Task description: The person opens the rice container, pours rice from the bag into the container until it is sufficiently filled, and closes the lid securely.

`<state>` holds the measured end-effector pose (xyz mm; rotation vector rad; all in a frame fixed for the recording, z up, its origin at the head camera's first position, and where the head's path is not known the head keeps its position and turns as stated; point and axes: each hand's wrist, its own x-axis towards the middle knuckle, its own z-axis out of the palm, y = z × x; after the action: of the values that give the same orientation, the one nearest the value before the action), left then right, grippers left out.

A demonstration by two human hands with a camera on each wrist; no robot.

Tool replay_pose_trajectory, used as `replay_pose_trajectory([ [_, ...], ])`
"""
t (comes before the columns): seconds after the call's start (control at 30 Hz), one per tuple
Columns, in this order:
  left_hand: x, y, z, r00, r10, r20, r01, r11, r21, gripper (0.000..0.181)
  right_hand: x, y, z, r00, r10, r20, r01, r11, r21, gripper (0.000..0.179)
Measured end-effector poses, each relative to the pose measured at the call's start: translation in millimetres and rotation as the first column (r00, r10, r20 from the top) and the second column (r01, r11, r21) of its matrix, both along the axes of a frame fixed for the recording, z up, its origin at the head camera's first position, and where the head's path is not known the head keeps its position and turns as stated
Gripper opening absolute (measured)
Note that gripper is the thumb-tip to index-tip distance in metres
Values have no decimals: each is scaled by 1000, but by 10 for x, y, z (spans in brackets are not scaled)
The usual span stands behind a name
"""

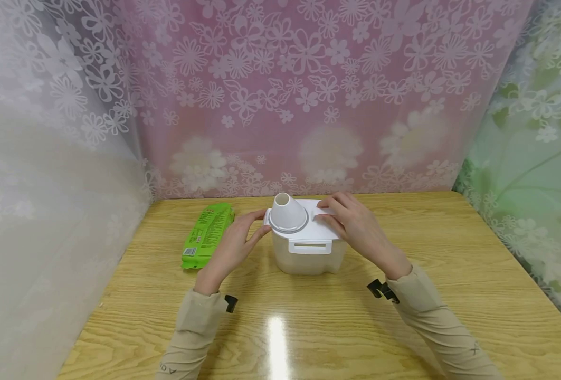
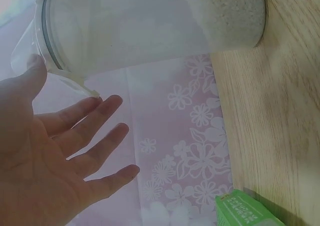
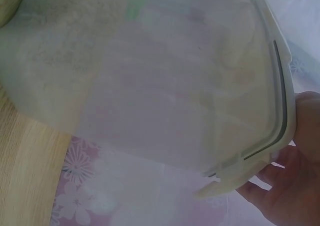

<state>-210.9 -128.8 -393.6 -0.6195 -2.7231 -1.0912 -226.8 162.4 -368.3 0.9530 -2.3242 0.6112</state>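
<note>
A clear rice bin [image 1: 306, 261] stands upright on the table, with white rice [image 2: 235, 10] in its lower part. Its white lid [image 1: 311, 229] carries a cone-shaped cup [image 1: 287, 214], narrow end up. At the lid's left edge is my left hand [image 1: 233, 245], fingers spread and nearly straight. Its fingertips touch the tip of a side latch [image 2: 75, 83] that sticks out from the bin. My right hand [image 1: 356, 224] pinches a raised white flap [image 1: 319, 212] on the lid's right part between thumb and fingers. Another latch [image 3: 225, 183] angles outward near the right fingers.
A green printed packet [image 1: 206, 235] lies on the wooden table [image 1: 308, 316], left of the bin and beyond my left forearm. Floral curtains [image 1: 280, 105] hang along the table's back and both sides. The bin's front latch [image 1: 310, 246] faces me.
</note>
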Motion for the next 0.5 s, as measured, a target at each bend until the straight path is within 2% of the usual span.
replay_pose_trajectory([
  [0.13, 4, -1, 15, 1000, 0, 6, 0, 1000, 12, 52, -13, 19, 3, 1000, 13, 26, -13, 1000, -4, 19],
  [0.23, 5, 2, 14, 1000, 7, 14, -7, 1000, 7, 51, -23, 66, 27, 996, 34, 77, -32, 999, -26, 19],
  [0.4, 2, 11, 3, 1000, 13, 16, -12, 1000, -9, 51, -22, 191, 86, 988, 22, 156, -11, 997, -72, 23],
  [0.5, 2, 10, 0, 1000, 14, 8, -14, 1000, -5, 50, -7, 246, 71, 987, 5, 160, 2, 999, -42, 26],
])
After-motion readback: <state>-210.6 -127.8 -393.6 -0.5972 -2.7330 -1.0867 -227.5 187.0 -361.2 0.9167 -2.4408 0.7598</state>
